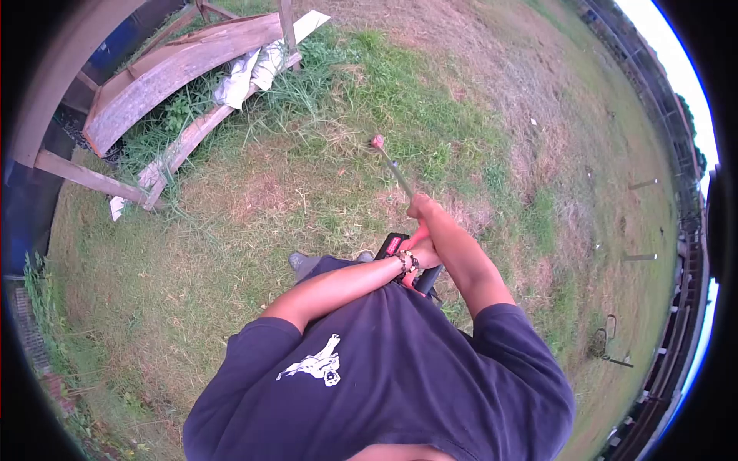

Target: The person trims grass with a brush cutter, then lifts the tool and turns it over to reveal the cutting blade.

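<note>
A string trimmer reaches forward from my body, its thin shaft ending in a small reddish head low over the grass. My right hand is closed around the shaft, ahead of the other hand. Nearer my waist, my left hand wraps the red rear grip, with a beaded bracelet on its wrist. The black and red rear body of the trimmer shows beside that hand. My left forearm crosses in front of my shirt and hides part of the tool.
Patchy grass surrounds me. Ahead to the left, a weathered wooden board structure has white cloth draped on it and taller grass around it. A metal-framed object stands at the right, before a long fence.
</note>
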A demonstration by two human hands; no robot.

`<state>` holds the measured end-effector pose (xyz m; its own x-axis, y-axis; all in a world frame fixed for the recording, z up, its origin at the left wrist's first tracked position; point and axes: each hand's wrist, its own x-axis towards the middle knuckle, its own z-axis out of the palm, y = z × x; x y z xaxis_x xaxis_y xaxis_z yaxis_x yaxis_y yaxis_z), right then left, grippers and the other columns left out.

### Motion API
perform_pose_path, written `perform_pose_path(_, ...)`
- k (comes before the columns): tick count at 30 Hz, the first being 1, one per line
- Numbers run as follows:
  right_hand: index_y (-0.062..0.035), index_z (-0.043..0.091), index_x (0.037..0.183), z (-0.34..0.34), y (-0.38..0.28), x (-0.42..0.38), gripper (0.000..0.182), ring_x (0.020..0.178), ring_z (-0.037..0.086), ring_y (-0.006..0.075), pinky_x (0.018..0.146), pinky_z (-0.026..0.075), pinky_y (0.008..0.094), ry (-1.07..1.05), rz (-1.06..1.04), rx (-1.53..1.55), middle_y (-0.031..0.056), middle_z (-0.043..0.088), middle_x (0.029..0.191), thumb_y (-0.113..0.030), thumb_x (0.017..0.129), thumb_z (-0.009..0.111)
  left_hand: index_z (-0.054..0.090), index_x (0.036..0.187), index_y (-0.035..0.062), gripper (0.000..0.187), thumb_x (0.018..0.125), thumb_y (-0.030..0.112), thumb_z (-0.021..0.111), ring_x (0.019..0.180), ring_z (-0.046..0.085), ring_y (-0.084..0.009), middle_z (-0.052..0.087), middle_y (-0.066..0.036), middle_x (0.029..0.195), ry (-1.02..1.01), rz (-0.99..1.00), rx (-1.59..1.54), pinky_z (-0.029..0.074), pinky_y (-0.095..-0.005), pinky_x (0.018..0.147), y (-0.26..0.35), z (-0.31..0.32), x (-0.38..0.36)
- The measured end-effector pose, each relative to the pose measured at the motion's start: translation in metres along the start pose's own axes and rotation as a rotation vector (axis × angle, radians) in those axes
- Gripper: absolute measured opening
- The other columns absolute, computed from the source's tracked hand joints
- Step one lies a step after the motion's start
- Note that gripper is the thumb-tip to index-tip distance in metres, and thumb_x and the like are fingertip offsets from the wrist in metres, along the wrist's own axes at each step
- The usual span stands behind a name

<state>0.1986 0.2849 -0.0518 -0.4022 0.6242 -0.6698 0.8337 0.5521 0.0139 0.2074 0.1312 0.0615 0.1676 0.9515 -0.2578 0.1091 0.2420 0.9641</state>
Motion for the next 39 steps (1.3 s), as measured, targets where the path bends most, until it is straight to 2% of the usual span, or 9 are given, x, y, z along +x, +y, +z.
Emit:
perform_pose_path(8, -0.0040, 0.055, 0.110, -0.020, 0.022, -0.037, 0.041, 0.103, 0.054, 0.0300, 0.086, 0.045, 0.0387, -0.046, 0.029, 0.025, 0.0180, 0.056, 0.110, -0.015, 0.071, 0.048, 0.058, 0.089, 0.0013, 0.027, 0.076, 0.025, 0.060, 0.071, 0.059, -0.0186, 0.062, -0.009, 0.075, -0.010, -0.052, 0.010, 0.045, -0.0310, 0.059, -0.006, 0.028, 0.021)
perform_pose_path(11, -0.0024, 0.053, 0.112, -0.028, 0.003, -0.029, 0.043, 0.103, 0.054, 0.0300, 0.086, 0.045, 0.0388, -0.050, -0.065, -0.024, 0.0187, 0.056, 0.110, -0.016, 0.071, 0.049, 0.059, 0.086, 0.0017, 0.024, 0.075, 0.023, 0.061, 0.068, 0.059, -0.0160, 0.061, -0.007, 0.074, 0.029, -0.161, -0.257, 0.045, -0.0297, 0.057, -0.016, 0.023, 0.023)
perform_pose_path(18, -0.0008, 0.054, 0.111, -0.073, -0.093, -0.036, 0.043, 0.103, 0.056, 0.0263, 0.086, 0.046, 0.0354, -0.068, -0.203, -0.093, 0.0162, 0.057, 0.111, -0.014, 0.071, 0.051, 0.058, 0.073, 0.0014, 0.012, 0.075, 0.012, 0.063, 0.051, 0.058, -0.0136, 0.059, -0.005, 0.062, 0.431, -0.138, -0.506, 0.045, -0.0270, 0.044, -0.001, -0.013, 0.001)
perform_pose_path(22, -0.0020, 0.060, 0.102, -0.058, -0.152, 0.002, 0.039, 0.097, 0.059, 0.0254, 0.080, 0.048, 0.0351, -0.044, -0.318, -0.191, 0.0156, 0.060, 0.103, -0.014, 0.065, 0.055, 0.058, 0.071, 0.0007, 0.011, 0.076, 0.010, 0.062, 0.049, 0.058, -0.0143, 0.059, -0.005, 0.059, 0.715, 0.172, -0.477, 0.047, -0.0280, 0.043, -0.029, -0.034, -0.011)
perform_pose_path(24, -0.0045, 0.062, 0.100, -0.066, -0.182, 0.004, 0.037, 0.096, 0.060, 0.0220, 0.075, 0.050, 0.0351, -0.081, -0.336, -0.246, 0.0140, 0.061, 0.103, -0.010, 0.064, 0.055, 0.058, 0.073, -0.0005, 0.010, 0.075, 0.008, 0.062, 0.050, 0.056, -0.0121, 0.058, -0.004, 0.061, 0.791, 0.179, -0.536, 0.044, -0.0261, 0.043, -0.037, -0.052, -0.021)
perform_pose_path(27, -0.0024, 0.062, 0.096, -0.060, -0.216, 0.034, 0.036, 0.080, 0.060, 0.0213, 0.067, 0.047, 0.0353, -0.395, -0.380, -0.223, 0.0121, 0.062, 0.094, -0.013, 0.062, 0.059, 0.058, 0.075, -0.0014, 0.011, 0.075, 0.009, 0.062, 0.052, 0.053, -0.0088, 0.057, -0.002, 0.064, 0.880, 0.243, -0.695, 0.040, -0.0239, 0.043, -0.008, -0.066, -0.058)
perform_pose_path(30, -0.0022, 0.062, 0.095, -0.032, -0.242, 0.058, 0.035, 0.071, 0.058, 0.0200, 0.061, 0.045, 0.0355, -0.628, -0.449, -0.432, 0.0116, 0.062, 0.089, -0.013, 0.062, 0.061, 0.055, 0.088, -0.0023, 0.012, 0.078, 0.004, 0.058, 0.069, 0.056, -0.0077, 0.059, -0.004, 0.080, 0.832, -0.065, -0.689, 0.044, -0.0234, 0.054, -0.010, -0.062, -0.077)
perform_pose_path(35, -0.0063, 0.059, 0.109, -0.063, -0.215, -0.038, 0.041, 0.100, 0.057, 0.0229, 0.083, 0.046, 0.0341, -0.207, -0.442, -0.139, 0.0141, 0.058, 0.109, -0.016, 0.069, 0.055, 0.058, 0.076, -0.0012, 0.016, 0.074, 0.014, 0.063, 0.054, 0.056, -0.0094, 0.058, -0.004, 0.064, 0.905, 0.005, -0.599, 0.042, -0.0240, 0.043, -0.010, -0.056, -0.074)
perform_pose_path(39, -0.0055, 0.052, 0.118, -0.041, -0.196, -0.001, 0.043, 0.110, 0.051, 0.0246, 0.089, 0.044, 0.0364, -0.101, -0.345, -0.162, 0.0113, 0.052, 0.120, -0.016, 0.076, 0.051, 0.057, 0.081, 0.0002, 0.018, 0.075, 0.016, 0.063, 0.052, 0.056, -0.0120, 0.058, -0.004, 0.063, 0.893, 0.038, -0.501, 0.043, -0.0245, 0.042, 0.002, -0.049, -0.063)
